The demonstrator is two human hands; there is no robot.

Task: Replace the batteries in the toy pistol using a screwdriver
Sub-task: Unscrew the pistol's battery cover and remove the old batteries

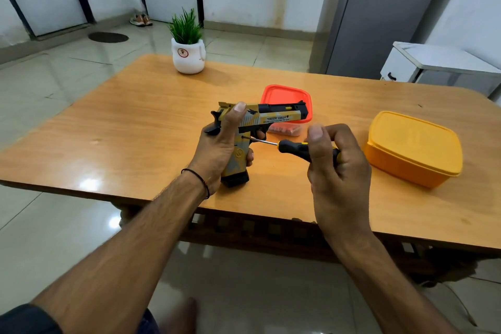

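Observation:
A yellow, grey and black toy pistol [273,116] stands upright above the wooden table [130,127], barrel pointing right. My left hand [221,146] grips its handle from behind, thumb up along the slide. My right hand [336,165] holds a black and yellow screwdriver [294,147] by the handle. Its thin metal shaft points left and its tip touches a screw on the pistol's grip just below the trigger.
A clear box with a red lid [284,95] sits behind the pistol, small reddish items inside. A yellow lidded box [412,146] lies at the right. A white pot with a green plant [189,54] stands at the table's far edge.

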